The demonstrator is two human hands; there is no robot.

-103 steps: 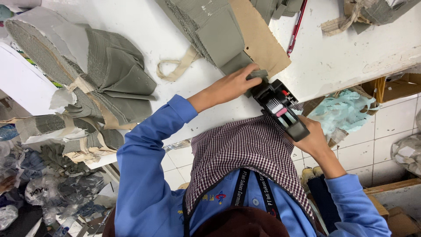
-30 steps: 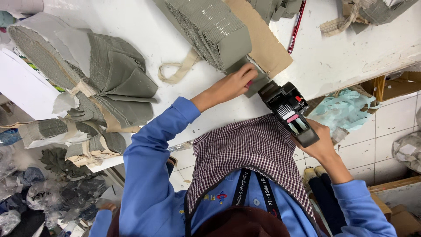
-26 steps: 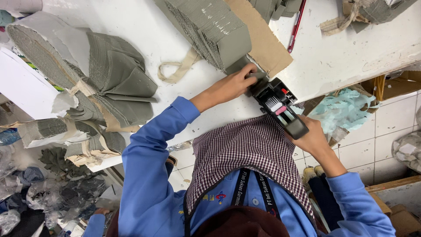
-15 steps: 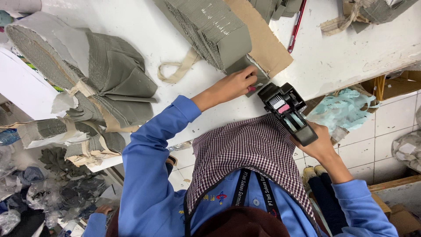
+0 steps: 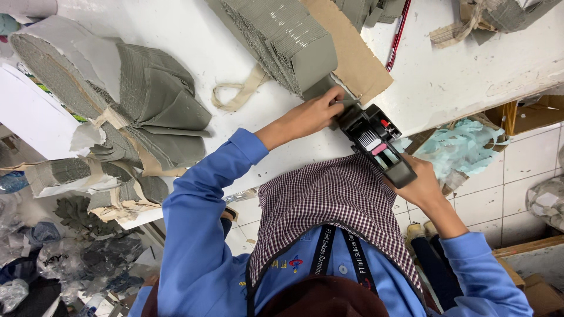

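Observation:
My right hand [image 5: 418, 183] grips the handle of a black label gun [image 5: 376, 142] whose head presses onto a grey-green cut fabric piece [image 5: 329, 89] at the table's near edge. My left hand [image 5: 317, 111] lies on that piece with fingers pressed down, right beside the gun's head. The piece belongs to a fanned stack of grey-green fabric pieces [image 5: 276, 38] lying on a brown cardboard sheet [image 5: 352, 53].
More bundles of grey-green cut pieces [image 5: 141, 111] tied with beige strips lie at the left of the white table [image 5: 458, 76]. A loose beige strip [image 5: 238, 97] lies mid-table, a red pen [image 5: 398, 35] beyond the cardboard. Light blue scraps [image 5: 464, 147] fill a box below the table's edge.
The label gun has pumped down and up at the fabric edge. Now its head is down on the piece, while my left hand stays holding the piece.

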